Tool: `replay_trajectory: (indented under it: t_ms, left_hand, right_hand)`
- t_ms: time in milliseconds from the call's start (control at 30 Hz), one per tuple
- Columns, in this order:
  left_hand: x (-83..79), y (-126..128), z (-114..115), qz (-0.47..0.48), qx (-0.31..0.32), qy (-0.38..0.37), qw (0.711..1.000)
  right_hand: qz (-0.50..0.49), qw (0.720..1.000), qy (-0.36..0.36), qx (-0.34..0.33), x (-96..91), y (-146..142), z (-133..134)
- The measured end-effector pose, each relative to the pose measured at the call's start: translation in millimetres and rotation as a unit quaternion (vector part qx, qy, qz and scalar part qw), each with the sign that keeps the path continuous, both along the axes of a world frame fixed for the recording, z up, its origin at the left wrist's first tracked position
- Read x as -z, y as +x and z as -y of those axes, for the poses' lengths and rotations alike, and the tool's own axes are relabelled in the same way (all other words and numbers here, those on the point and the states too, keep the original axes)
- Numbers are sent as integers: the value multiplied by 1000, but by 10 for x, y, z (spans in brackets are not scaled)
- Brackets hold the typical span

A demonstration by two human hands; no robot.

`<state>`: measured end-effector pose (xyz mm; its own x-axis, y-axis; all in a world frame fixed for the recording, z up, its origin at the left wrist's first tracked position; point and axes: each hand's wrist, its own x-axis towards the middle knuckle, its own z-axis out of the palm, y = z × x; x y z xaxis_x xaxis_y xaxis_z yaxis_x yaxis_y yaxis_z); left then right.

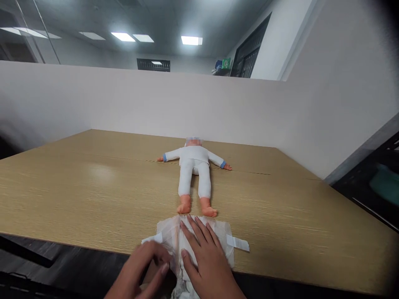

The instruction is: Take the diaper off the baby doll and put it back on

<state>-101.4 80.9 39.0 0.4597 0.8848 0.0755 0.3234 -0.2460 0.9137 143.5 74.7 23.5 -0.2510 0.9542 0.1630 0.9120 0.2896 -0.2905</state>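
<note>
Though rumpled, diaper (182,242) lengthwise toward doll (195,153)

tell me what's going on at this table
A person works with both bare hands on a white disposable diaper at the near edge of a light wood-grain table. The right hand lies spread on it; the left hand curls by its left side, its grip unclear. Beyond lies a soft-bodied doll in white clothes with blue cuffs, arms spread, feet toward the diaper.
</note>
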Motion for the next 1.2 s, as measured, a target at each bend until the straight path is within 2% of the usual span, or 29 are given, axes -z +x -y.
replay_trajectory:
  t_ms: [33, 100, 167, 233, 300, 400, 500, 567, 733, 867, 1000, 1200]
  left_hand:
    - [-41, 0, -160, -10, 0, 43, 999]
    - [-142, 45, -499, -59, 0, 175, 983]
    - [-247, 149, -854, -115, 18, 298, 948]
    - [-325, 300, -1204, -170, 61, 375, 909]
    - [-360, 470, -1522, -228, 112, 430, 866]
    - [-350, 714, -1893, -283, 236, 486, 792]
    - [-331, 914, -2111, -289, 334, 514, 735]
    - [-341, 1029, -2176, -283, 365, 521, 718]
    - [-401, 1267, -2193, -255, 394, 525, 710]
    - [-432, 1361, -2213, -231, 404, 529, 710]
    - [-583, 1338, -2266, -170, 401, 490, 755]
    - [-1134, 1215, -2414, -57, 383, 367, 846]
  right_hand:
    - [1, 1000, 3, 1, -1, -3, -1]
    - [3, 1000, 5, 3, -4, -9, -2]
    - [7, 1000, 1, 7, -9, -15, -2]
    - [8, 1000, -2, 8, -13, -23, -1]
    - [7, 1000, 1, 7, -11, -27, 0]
    - [4, 1000, 12, 4, 11, -21, -2]
    - [5, 1000, 21, -2, 53, 0, -9]
    - [5, 1000, 28, -9, 78, 15, -17]
    - [7, 999, 35, -20, 98, 39, -38]
    - [16, 999, 26, -25, 127, 64, -55]
    - [21, 999, 24, -33, 155, 105, -91]
    - [20, 998, -19, -53, 11, 132, -255]
